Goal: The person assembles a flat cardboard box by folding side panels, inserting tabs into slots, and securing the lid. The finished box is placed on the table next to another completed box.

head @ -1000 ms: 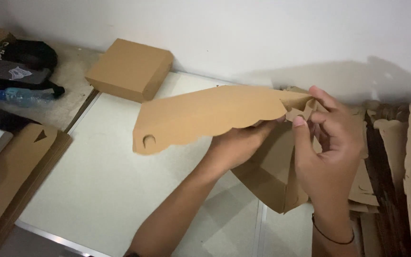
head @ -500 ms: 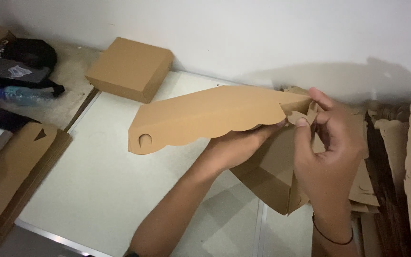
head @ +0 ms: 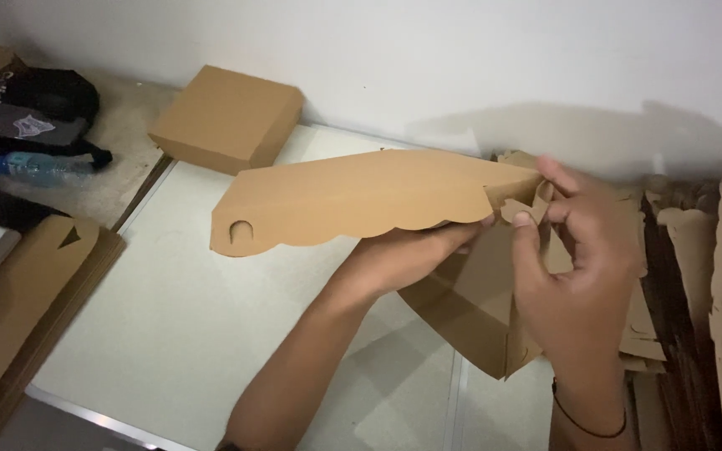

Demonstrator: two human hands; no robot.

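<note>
Up in the air: a flat brown cardboard piece (head: pixel 353 200), half folded, held above the pale surface (head: pixel 169 334). Long and thin, with a wavy lower edge and a small round cut-out at the far left end. Long side stretched from left to right, tilted up a little toward the right. Left end free and well away from both hands; right end pinched between them. Left hand (head: pixel 415 259) tucked under the piece, closed on its lower edge near the middle-right. Right hand (head: pixel 578 276) closer to the end, fingers curled shut on a little tab (head: pixel 516 207) there. So, most of the piece out to the left of the hands. Under the hands, another folded brown part (head: pixel 478 321) hanging down. Further out: a closed cardboard box (head: pixel 227 117) by the wall, a stack of flat cardboard (head: pixel 18 309) at the left, more cardboard sheets (head: pixel 712 292) at the right, and a dark bag (head: pixel 27 108) with a bottle (head: pixel 31 165) in the far corner.
</note>
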